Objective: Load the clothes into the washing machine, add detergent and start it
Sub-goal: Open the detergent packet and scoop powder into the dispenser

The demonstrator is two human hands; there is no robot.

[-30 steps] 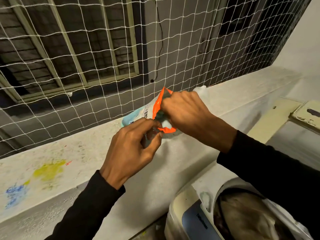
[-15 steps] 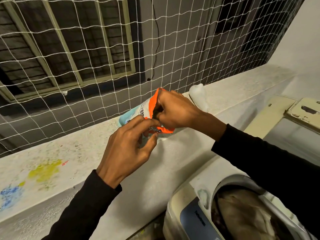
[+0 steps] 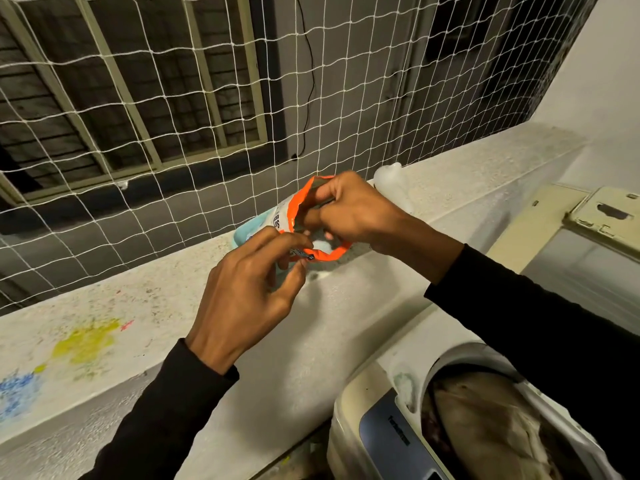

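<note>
A detergent pouch (image 3: 282,216) with an orange rim and a pale blue-and-white body lies on the concrete ledge (image 3: 145,299). My left hand (image 3: 249,296) pinches the near edge of its orange mouth. My right hand (image 3: 349,213) holds the far edge, with fingers curled into the opening, so the mouth is spread wide. At the lower right stands the top-loading washing machine (image 3: 377,434), its tub holding beige and dark clothes (image 3: 485,420).
A white string net (image 3: 173,109) closes off the space behind the ledge. A whitish plastic bottle (image 3: 391,181) stands on the ledge just right of the pouch. The machine's raised cream lid (image 3: 602,216) is at the right. Yellow and blue stains mark the ledge at the left.
The pouch's mouth has been pulled from nearly flat to a wide round opening. My right hand shifted to the far rim, uncovering the bottle behind it.
</note>
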